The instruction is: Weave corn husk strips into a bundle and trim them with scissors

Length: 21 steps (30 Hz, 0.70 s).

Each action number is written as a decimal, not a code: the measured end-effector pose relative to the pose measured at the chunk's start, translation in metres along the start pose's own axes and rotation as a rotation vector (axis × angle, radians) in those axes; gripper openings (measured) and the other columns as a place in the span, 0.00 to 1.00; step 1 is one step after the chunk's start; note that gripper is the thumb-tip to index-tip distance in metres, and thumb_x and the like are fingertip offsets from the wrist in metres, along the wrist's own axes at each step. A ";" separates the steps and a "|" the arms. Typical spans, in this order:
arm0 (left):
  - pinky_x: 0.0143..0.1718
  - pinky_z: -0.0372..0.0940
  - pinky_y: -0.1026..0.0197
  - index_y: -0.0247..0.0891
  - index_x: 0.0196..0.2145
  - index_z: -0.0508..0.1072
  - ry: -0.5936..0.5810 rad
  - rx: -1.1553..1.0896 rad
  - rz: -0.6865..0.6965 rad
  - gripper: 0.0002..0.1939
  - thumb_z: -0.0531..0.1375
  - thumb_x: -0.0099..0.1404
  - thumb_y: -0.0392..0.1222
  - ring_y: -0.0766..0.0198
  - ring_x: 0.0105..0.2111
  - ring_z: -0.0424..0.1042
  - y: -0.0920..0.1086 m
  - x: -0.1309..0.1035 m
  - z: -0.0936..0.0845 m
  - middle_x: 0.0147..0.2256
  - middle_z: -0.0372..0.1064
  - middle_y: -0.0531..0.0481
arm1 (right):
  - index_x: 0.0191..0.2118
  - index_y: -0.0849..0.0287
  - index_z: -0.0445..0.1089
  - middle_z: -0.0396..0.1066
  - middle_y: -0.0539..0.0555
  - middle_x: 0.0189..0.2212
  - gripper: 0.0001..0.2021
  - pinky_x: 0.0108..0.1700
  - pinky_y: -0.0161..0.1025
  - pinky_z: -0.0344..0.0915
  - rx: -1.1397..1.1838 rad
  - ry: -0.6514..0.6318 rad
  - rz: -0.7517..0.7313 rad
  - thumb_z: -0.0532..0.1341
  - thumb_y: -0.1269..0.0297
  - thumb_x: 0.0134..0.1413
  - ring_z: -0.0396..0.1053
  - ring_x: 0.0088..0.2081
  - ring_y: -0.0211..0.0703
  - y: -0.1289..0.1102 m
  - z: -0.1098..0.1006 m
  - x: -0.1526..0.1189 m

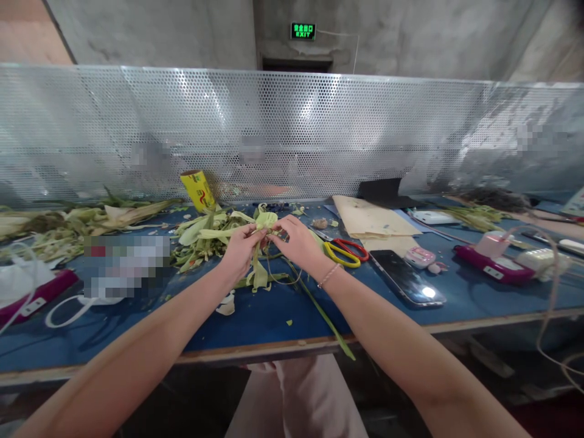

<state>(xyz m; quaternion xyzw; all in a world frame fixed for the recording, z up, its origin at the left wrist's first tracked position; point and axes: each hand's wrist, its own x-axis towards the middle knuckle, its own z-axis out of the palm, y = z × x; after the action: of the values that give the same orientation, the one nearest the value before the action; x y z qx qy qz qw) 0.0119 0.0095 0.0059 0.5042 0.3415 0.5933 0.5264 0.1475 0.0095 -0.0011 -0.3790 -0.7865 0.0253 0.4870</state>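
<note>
While the left hand (241,246) and right hand (298,240) meet above the worktop (264,328), their fingers pinch one green leaf bundle (266,222) between them. To its right lie one pair of scissors (342,250) and one phone (404,277); far and left, one yellow tube (198,191) tilts.

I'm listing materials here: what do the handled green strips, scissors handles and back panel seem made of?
Green strips: probably plant husk or leaf, matte, curled and ragged-edged.
Scissors handles: likely smooth plastic, judging by solid red and yellow; coated metal is possible.
Back panel: apparently bare metal, silvery, with regular perforations and glossy reflections.
</note>
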 end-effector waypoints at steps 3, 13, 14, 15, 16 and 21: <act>0.26 0.58 0.67 0.33 0.22 0.68 0.005 -0.035 -0.010 0.14 0.67 0.37 0.39 0.73 0.21 0.62 -0.002 0.000 0.001 0.20 0.65 0.55 | 0.32 0.60 0.64 0.65 0.54 0.31 0.04 0.38 0.39 0.63 0.006 0.002 0.038 0.58 0.66 0.48 0.63 0.34 0.40 0.000 0.001 0.000; 0.22 0.56 0.68 0.34 0.21 0.67 0.000 -0.054 -0.060 0.12 0.66 0.40 0.39 0.73 0.20 0.61 0.001 -0.002 0.000 0.19 0.63 0.56 | 0.29 0.58 0.68 0.69 0.53 0.29 0.10 0.40 0.36 0.61 -0.075 -0.237 -0.294 0.50 0.70 0.54 0.65 0.34 0.38 -0.008 -0.003 -0.005; 0.23 0.56 0.68 0.34 0.21 0.67 0.005 -0.055 -0.053 0.12 0.66 0.41 0.39 0.73 0.20 0.61 0.001 -0.001 0.000 0.19 0.63 0.56 | 0.29 0.58 0.68 0.70 0.53 0.29 0.10 0.39 0.36 0.61 -0.099 -0.237 -0.266 0.50 0.70 0.54 0.65 0.33 0.38 -0.007 -0.002 -0.005; 0.24 0.57 0.68 0.34 0.21 0.67 0.016 -0.056 -0.039 0.11 0.66 0.41 0.39 0.73 0.21 0.62 0.001 -0.001 0.000 0.19 0.63 0.56 | 0.29 0.59 0.69 0.70 0.53 0.28 0.11 0.38 0.36 0.61 -0.125 -0.218 -0.228 0.50 0.70 0.54 0.65 0.33 0.38 -0.007 -0.002 -0.006; 0.25 0.57 0.68 0.34 0.21 0.67 0.030 -0.057 -0.027 0.11 0.66 0.41 0.38 0.74 0.21 0.62 0.000 -0.001 0.000 0.20 0.64 0.56 | 0.28 0.59 0.69 0.70 0.54 0.27 0.11 0.37 0.36 0.61 -0.151 -0.195 -0.190 0.50 0.70 0.54 0.66 0.32 0.38 -0.007 -0.002 -0.006; 0.27 0.59 0.69 0.33 0.22 0.69 0.016 -0.072 -0.034 0.10 0.66 0.41 0.37 0.74 0.22 0.62 -0.001 0.000 -0.001 0.22 0.65 0.54 | 0.29 0.60 0.69 0.70 0.56 0.27 0.11 0.35 0.37 0.60 -0.240 -0.090 -0.068 0.50 0.68 0.54 0.66 0.31 0.41 -0.004 -0.004 -0.004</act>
<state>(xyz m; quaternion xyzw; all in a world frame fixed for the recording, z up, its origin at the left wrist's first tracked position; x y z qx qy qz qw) 0.0116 0.0101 0.0046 0.4742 0.3327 0.6001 0.5517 0.1491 0.0033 -0.0005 -0.4062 -0.8173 -0.0687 0.4030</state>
